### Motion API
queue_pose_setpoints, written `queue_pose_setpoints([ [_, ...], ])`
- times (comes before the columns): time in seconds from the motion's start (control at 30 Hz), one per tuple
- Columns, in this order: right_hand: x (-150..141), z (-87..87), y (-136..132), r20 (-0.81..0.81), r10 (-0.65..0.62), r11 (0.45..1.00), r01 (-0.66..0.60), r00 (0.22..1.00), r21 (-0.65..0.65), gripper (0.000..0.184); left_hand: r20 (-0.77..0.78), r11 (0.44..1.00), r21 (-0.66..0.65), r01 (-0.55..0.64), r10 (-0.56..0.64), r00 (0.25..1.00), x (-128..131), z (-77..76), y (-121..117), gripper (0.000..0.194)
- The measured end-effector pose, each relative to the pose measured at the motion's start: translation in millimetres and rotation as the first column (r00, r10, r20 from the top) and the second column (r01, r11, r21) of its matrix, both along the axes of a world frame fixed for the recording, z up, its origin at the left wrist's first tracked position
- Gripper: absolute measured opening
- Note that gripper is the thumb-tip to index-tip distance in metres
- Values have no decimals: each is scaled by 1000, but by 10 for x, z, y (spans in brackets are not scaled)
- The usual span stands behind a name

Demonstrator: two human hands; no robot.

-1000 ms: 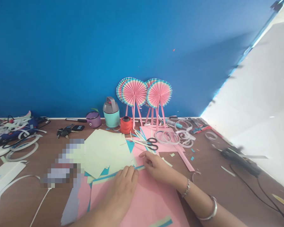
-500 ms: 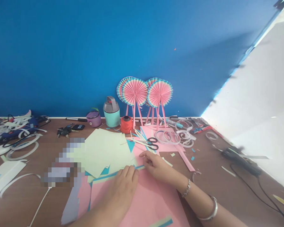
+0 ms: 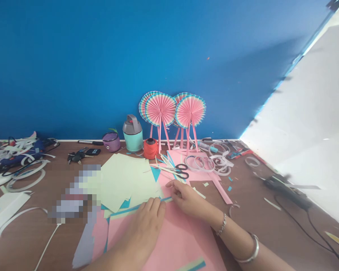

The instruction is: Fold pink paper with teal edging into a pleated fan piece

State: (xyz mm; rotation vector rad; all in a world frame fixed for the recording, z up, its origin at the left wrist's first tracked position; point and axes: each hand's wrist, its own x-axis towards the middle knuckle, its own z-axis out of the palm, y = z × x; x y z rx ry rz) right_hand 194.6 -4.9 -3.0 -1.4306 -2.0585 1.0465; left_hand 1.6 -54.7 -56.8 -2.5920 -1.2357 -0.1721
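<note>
Where stripes (image 3: pixel 125 211) end, the paper (image 3: pixel 183 237) is pink.

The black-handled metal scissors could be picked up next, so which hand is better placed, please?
Probably the right hand: it lies just short of the scissors. The left hand, farther away, rests on the large pink paper sheet.

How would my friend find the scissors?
Find the blue wall, then the pink paper fans before it. In front of them, just beyond the right hand, lie the scissors. Two black loop handles set them apart from the paper strips around.
</note>
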Motion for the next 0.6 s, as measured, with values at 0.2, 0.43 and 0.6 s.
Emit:
queue_pose_setpoints([
  [0.2,0,-3,6,15,-3,1000,3,1000,5,32,-2,998,-57,-22,22,1000,53,114,16,58],
  [0.43,-7,-6,6,58,5,1000,-6,998,21,34,-13,998,-57,-13,12,1000,83,135,51,57],
  [0.6,18,-34,3,101,-3,996,-7,995,93,39,-5,999,-49,-16,16,1000,93,93,64,57],
])
